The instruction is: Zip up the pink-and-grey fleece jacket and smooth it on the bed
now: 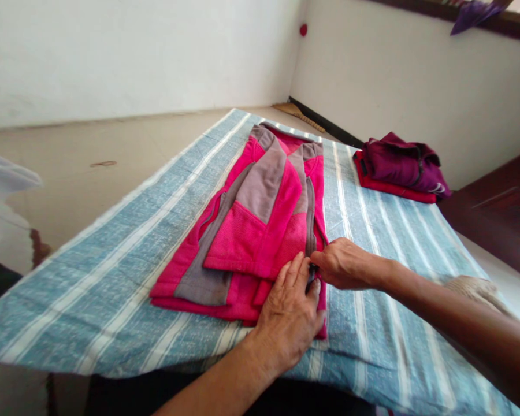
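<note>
A pink and grey fleece jacket (260, 225) lies on a blue and white striped cloth (156, 190), its sleeves folded in over the front. My left hand (288, 318) rests on the lower right part of the jacket with fingers stretched out. Just beside those fingertips, my right hand (340, 263) is closed in a pinch at the jacket's right edge, by a zipped grey strip (311, 219). The exact bit between the right fingertips is hidden.
Folded purple clothing (401, 162) sits on a folded red garment (398, 189) at the cloth's far right. A beige knitted item (476, 289) lies behind my right forearm. White walls (134, 52) and dark wooden furniture (502, 208) stand around.
</note>
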A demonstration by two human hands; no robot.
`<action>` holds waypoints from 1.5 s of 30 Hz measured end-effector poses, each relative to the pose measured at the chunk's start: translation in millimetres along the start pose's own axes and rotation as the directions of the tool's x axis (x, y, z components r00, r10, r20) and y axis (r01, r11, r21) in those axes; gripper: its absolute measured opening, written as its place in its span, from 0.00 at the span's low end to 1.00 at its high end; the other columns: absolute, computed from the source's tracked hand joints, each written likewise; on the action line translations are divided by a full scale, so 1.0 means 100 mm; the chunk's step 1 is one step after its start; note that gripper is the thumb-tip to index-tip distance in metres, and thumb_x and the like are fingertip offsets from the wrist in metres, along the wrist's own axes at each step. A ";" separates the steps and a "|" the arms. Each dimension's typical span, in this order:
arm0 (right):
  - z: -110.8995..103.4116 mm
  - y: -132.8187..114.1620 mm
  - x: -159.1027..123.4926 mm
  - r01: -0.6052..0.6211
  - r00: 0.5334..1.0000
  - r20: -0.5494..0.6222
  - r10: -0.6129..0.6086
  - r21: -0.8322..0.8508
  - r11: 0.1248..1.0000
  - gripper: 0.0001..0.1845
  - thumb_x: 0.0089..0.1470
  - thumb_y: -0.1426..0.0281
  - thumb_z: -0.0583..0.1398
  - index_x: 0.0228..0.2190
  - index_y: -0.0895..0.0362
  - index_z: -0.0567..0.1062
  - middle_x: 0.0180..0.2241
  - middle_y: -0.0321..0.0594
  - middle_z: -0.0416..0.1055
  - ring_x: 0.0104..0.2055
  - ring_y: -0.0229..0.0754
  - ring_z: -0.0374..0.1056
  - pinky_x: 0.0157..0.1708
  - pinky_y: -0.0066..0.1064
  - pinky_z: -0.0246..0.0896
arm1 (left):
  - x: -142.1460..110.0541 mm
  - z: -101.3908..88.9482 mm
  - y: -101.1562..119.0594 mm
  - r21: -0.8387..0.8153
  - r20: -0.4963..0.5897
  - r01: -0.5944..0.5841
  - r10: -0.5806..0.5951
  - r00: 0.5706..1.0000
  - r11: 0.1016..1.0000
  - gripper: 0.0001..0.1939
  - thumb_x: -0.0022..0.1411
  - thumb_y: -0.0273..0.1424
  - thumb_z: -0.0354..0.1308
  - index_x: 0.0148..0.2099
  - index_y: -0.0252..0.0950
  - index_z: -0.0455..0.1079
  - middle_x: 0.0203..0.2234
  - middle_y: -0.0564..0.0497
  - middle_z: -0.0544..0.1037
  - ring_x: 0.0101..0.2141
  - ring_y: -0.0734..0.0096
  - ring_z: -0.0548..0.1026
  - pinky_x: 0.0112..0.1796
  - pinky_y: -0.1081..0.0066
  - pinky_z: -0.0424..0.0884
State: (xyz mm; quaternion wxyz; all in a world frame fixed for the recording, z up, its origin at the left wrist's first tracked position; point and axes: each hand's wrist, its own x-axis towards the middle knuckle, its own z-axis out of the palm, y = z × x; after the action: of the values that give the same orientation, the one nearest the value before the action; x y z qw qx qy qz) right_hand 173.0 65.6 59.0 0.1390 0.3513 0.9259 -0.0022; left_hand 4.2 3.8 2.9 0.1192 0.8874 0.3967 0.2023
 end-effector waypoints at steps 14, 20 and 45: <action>-0.05 0.04 0.03 -0.121 0.992 0.043 0.115 0.185 0.975 0.09 0.50 0.77 0.53 0.26 0.61 0.73 0.16 0.33 0.59 0.19 0.31 0.46 0.21 0.29 0.36 | 0.01 -0.04 0.01 0.024 0.002 -0.026 0.026 1.000 0.999 0.26 0.57 0.39 0.62 0.53 0.28 0.70 0.59 0.31 0.64 0.62 0.47 0.57 0.60 0.55 0.58; 0.00 0.09 0.06 -0.221 0.975 0.088 0.203 0.436 0.872 0.06 0.46 0.78 0.54 0.21 0.60 0.68 0.16 0.28 0.52 0.18 0.29 0.47 0.21 0.25 0.38 | -0.01 -0.03 0.01 0.030 -0.001 -0.035 0.035 0.999 0.999 0.24 0.58 0.39 0.61 0.53 0.28 0.70 0.60 0.32 0.62 0.62 0.48 0.57 0.60 0.55 0.57; -0.17 0.05 0.12 -0.187 0.958 0.251 0.140 0.177 0.966 0.09 0.48 0.77 0.56 0.27 0.60 0.77 0.24 0.43 0.74 0.24 0.38 0.67 0.22 0.28 0.41 | -0.04 -0.02 0.00 0.034 -0.024 -0.030 0.030 0.999 0.999 0.24 0.59 0.40 0.60 0.53 0.31 0.69 0.59 0.34 0.64 0.62 0.51 0.56 0.59 0.56 0.60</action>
State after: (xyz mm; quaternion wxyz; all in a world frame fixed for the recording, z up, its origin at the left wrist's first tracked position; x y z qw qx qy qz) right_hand 163.4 78.9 73.2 0.2120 0.4363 0.8655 -0.1247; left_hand 1.6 1.0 3.5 0.0966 0.8926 0.3881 0.2081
